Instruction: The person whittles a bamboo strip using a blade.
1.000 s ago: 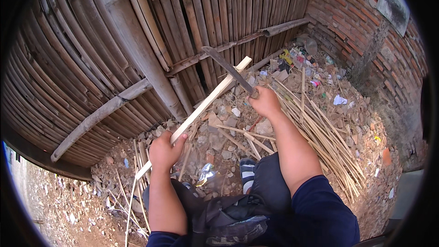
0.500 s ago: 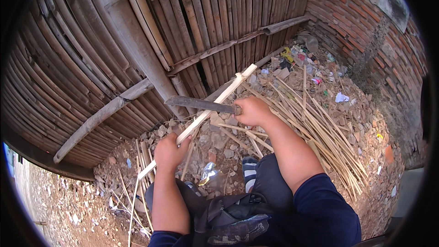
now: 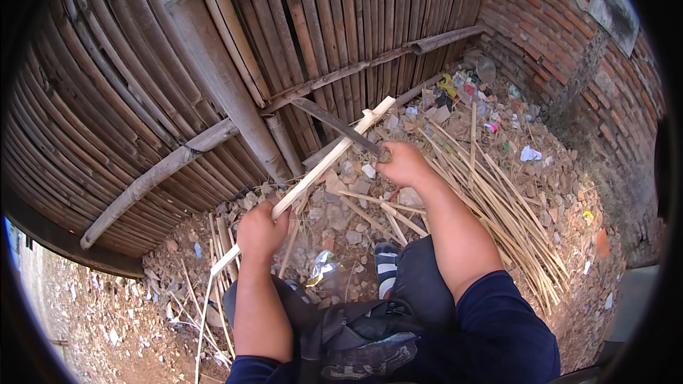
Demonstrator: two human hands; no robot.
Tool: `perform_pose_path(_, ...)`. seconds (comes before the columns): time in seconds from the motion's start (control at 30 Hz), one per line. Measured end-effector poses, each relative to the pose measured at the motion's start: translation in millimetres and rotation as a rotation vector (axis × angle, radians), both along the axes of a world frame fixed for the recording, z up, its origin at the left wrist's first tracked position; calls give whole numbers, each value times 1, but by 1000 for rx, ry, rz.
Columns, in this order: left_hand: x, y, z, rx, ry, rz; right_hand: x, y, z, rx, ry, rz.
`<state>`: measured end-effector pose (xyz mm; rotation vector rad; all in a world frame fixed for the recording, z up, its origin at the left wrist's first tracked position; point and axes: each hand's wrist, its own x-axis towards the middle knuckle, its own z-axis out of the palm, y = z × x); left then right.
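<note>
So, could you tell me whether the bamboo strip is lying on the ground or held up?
Held up: the left hand grips the bamboo strip, slanting above the rubble.

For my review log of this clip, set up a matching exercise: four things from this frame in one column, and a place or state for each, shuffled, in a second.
Things:
1. long pale split bamboo strip
2. dark flat metal blade
3. red brick wall
4. heap of thin pale bamboo slivers

Places or states:
A. lying on the rubble at right
B. gripped near its lower end by the left hand
C. standing at upper right
D. held by the right hand, crossing the strip's top

Pairs: 1-B, 2-D, 3-C, 4-A
</note>
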<state>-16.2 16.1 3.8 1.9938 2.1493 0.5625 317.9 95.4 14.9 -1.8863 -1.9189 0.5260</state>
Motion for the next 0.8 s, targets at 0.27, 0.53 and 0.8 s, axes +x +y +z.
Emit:
perform_pose_path(0.27,-7,0,-1,8,25,-6,-14,-14,31,-110,-62,186)
perform_pose_path(0.53,5,2,-10,-6,30,-43,15,-1,17,2,130,-182)
perform_pose_path(0.8,2,4,-9,14,-47,-26,-20,-11,19,-76,41,145)
